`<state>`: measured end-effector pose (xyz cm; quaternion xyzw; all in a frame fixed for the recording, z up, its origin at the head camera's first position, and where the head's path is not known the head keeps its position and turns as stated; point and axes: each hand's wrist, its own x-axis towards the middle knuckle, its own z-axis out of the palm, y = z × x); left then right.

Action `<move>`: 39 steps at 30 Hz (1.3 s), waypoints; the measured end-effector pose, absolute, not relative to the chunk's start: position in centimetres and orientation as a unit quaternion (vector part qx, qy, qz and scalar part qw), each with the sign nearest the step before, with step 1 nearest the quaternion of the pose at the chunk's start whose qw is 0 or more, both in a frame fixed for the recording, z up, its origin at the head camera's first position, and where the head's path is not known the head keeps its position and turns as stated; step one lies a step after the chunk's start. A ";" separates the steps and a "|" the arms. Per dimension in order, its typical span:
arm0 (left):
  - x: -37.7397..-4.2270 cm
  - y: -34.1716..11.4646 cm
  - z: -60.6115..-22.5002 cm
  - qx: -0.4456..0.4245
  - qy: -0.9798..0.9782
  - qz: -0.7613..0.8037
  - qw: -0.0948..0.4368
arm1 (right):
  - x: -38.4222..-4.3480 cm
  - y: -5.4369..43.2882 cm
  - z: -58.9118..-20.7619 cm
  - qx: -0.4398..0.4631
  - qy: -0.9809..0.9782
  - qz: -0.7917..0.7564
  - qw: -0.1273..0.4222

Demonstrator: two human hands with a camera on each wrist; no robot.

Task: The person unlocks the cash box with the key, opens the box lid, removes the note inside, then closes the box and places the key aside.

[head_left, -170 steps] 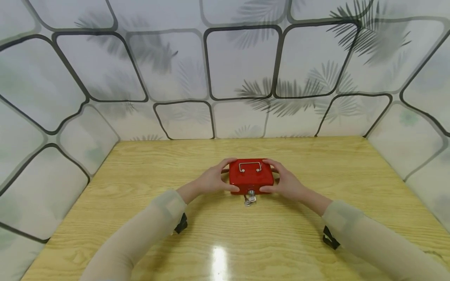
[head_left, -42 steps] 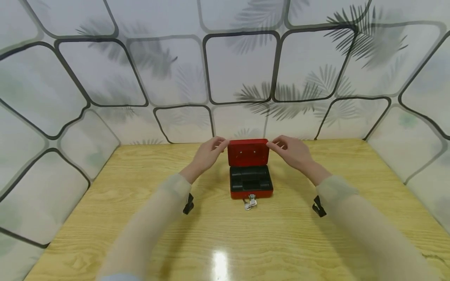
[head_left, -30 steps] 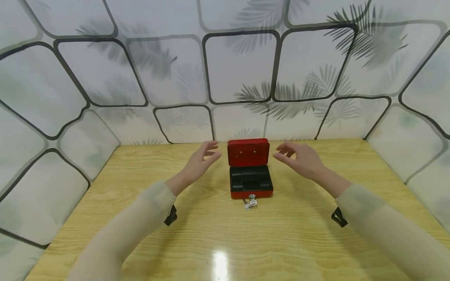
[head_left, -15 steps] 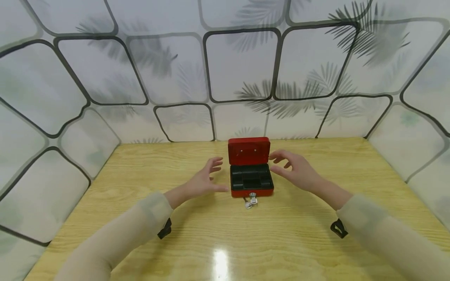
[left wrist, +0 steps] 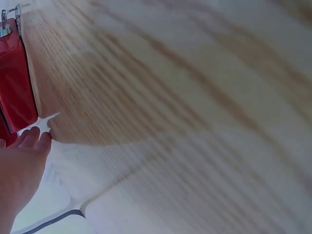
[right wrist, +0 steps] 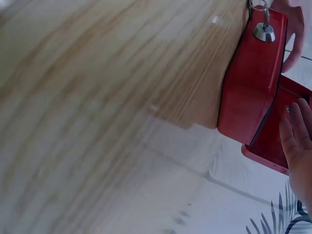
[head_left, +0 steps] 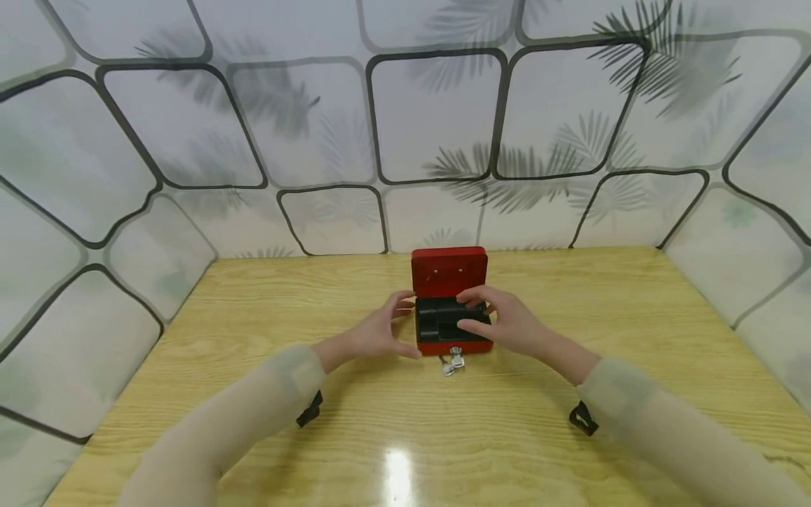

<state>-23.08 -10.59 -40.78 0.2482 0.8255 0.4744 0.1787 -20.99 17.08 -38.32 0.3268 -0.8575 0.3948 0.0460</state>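
Note:
A small red cash box (head_left: pixel 437 348) stands on the table with its lid (head_left: pixel 440 274) raised at the back. Inside sits a black tray (head_left: pixel 429 320) with moulded compartments. My left hand (head_left: pixel 380 334) is at the box's left side, thumb by the front corner and fingers near the back one. Over the tray's right part reaches my right hand (head_left: pixel 516 325), thumb and fingers apart, holding nothing visible and covering the box's right edge. In the right wrist view its fingers look fairly straight in front of the lid. Keys (head_left: pixel 448 369) hang from the front lock (head_left: pixel 455 351).
The wooden table (head_left: pixel 405 415) extends around the box. Behind it rises a pale wall covering (head_left: pixel 437 113) with dark outlines and leaf prints, which also runs along both sides. Dark wrist devices (head_left: pixel 310 410) sit under the sleeves.
The lid was shut at first, then raised with both hands, which let it go. Since then both hands have come down to the box, the right moving left over the tray.

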 end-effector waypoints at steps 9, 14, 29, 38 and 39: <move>-23.3 -10.0 -41.0 0.231 0.843 0.452 0.178 | -21.6 16.2 -39.3 0.340 -0.859 0.382 0.034; -23.4 -9.8 -41.1 0.233 0.849 0.444 0.167 | -21.9 16.0 -39.9 0.351 -0.863 0.361 0.034; -23.5 -9.9 -41.1 0.230 0.849 0.445 0.168 | -22.9 15.2 -40.2 0.346 -0.892 0.290 0.013; -23.6 -9.8 -41.1 0.233 0.848 0.446 0.167 | -23.4 14.8 -40.3 0.362 -0.891 0.274 0.014; -23.7 -9.8 -41.1 0.233 0.848 0.446 0.167 | -23.5 14.8 -40.3 0.363 -0.891 0.274 0.015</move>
